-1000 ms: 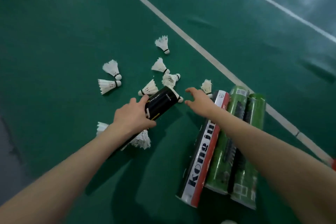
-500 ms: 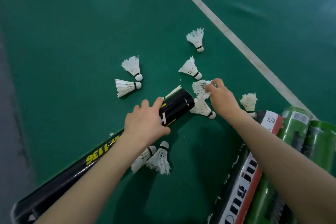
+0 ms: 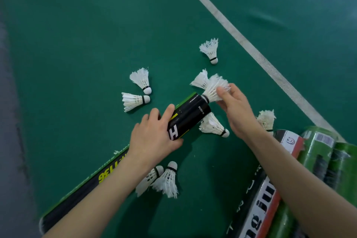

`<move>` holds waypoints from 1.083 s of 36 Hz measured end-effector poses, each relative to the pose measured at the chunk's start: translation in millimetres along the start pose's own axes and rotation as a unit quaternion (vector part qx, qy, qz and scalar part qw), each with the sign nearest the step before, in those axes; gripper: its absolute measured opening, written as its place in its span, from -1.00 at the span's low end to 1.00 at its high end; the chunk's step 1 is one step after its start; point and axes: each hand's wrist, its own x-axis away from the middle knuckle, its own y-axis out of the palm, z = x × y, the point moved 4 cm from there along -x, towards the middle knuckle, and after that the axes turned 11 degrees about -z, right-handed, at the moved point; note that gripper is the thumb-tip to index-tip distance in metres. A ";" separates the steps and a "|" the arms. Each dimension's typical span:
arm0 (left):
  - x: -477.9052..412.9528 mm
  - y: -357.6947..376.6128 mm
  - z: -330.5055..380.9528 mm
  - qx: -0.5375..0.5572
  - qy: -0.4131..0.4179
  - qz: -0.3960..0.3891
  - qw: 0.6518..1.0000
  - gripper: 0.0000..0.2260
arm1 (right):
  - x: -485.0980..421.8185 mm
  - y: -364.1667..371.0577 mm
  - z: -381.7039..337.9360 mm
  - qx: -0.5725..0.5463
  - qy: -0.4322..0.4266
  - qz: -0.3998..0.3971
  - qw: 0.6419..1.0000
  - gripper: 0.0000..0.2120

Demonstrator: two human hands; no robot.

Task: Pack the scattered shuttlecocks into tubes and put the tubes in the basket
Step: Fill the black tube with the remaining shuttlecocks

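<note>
Head camera: nearest, at 5 o'clock, glossy spare tubes (image 3: pixel 316 160) lie side by side, and two feathered shuttlecocks (image 3: pixel 166 179) lie at 6. At centre the left hand (image 3: pixel 152 137) wraps the smooth black tube (image 3: pixel 189 118). The right hand (image 3: pixel 235 110) pinches a frayed white shuttlecock (image 3: pixel 214 89), its cork end at the tube's round mouth. Other loose shuttlecocks (image 3: pixel 135 100) lie from 9 to 12. A textured white line (image 3: pixel 251 48) runs past 1, and matte green floor (image 3: pixel 77 35) lies open at 11.

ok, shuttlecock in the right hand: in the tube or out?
Barely in: shuttlecock cork at the black tube mouth, feathers outside, pinched by right hand.
</note>
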 end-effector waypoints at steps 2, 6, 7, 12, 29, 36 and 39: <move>1.6 -1.8 -1.1 0.006 0.004 0.007 1.000 -0.23 | 2.7 10.2 3.9 0.063 0.014 -0.024 0.998 -0.76; 3.7 -3.7 -5.1 -0.003 0.009 0.008 1.000 -0.23 | 13.3 36.1 14.2 0.079 0.026 -0.098 0.992 -0.69; 4.0 -3.2 -8.5 -0.005 0.006 0.004 1.000 -0.23 | 16.2 41.7 17.6 0.073 0.032 -0.128 0.989 -0.67; 7.3 3.9 -26.4 -0.021 -0.014 -0.011 1.000 -0.25 | 17.8 32.4 17.6 0.094 0.032 -0.194 0.976 -0.57; 9.9 27.8 -26.7 -0.019 -0.020 -0.046 0.999 -0.23 | 10.2 -8.5 49.4 0.483 -0.060 -0.002 0.874 -0.84; 12.8 26.8 -25.8 0.001 -0.013 -0.039 0.999 -0.21 | 1.4 -4.3 20.3 0.185 -0.031 0.070 0.980 -0.68; 15.6 24.0 -25.0 0.010 0.000 -0.026 1.000 -0.21 | 4.3 8.7 20.0 0.128 -0.029 0.050 0.990 -0.65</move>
